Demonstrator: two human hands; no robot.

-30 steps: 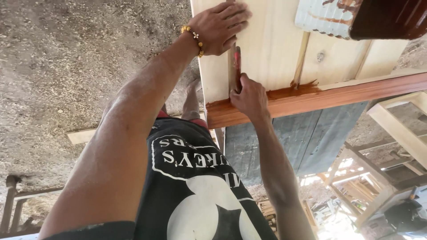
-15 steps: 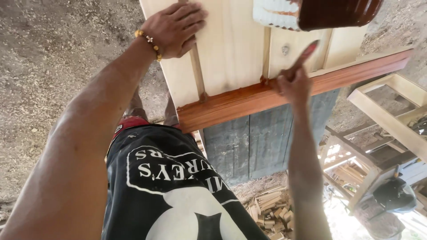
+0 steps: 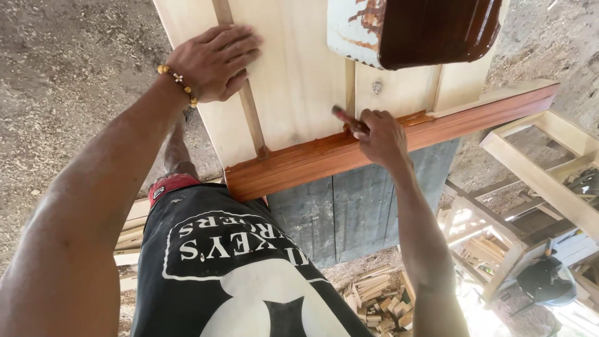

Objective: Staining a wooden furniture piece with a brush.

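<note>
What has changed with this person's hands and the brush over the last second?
The right hand lifted the brush off the stained wooden edge, swung it up, then brought it back down further along the edge. The left hand stayed flat on the pale panel.

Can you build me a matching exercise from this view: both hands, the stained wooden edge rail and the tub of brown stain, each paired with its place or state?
1. left hand
2. right hand
3. reddish-brown stained wooden edge rail
4. white tub of brown stain

a. runs along the panel's near edge
b. stands on the panel, top of view
c. lies flat on pale unstained wood
d. grips a red-handled brush

Pairs: 1-c, 2-d, 3-a, 4-b
</note>
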